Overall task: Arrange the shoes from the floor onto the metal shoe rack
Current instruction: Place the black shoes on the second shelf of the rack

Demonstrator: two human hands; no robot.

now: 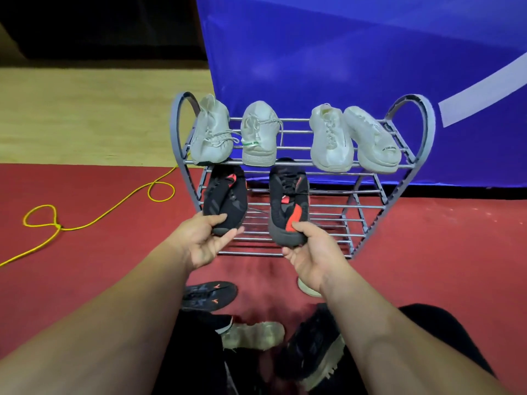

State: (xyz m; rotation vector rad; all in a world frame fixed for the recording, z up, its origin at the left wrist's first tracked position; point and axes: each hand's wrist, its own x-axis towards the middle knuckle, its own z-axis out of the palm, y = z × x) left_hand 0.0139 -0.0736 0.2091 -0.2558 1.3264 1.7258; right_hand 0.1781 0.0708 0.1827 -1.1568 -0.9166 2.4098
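Note:
A grey metal shoe rack [410, 143] stands on the red floor against a blue backdrop. Several white sneakers [330, 138] sit in a row on its top shelf. My left hand [205, 238] grips the heel of a black sneaker with an orange mark [225, 195], held at the middle shelf on the left. My right hand [310, 252] grips the heel of the matching black and orange sneaker [288, 201], also at the middle shelf, toe pointing into the rack.
On the floor near my legs lie a dark sneaker [209, 295], a beige-soled shoe [253, 334], a black chunky shoe [316, 349] and a pale shoe [308, 287] partly hidden by my right wrist. A yellow cord [94, 220] loops across the floor at left.

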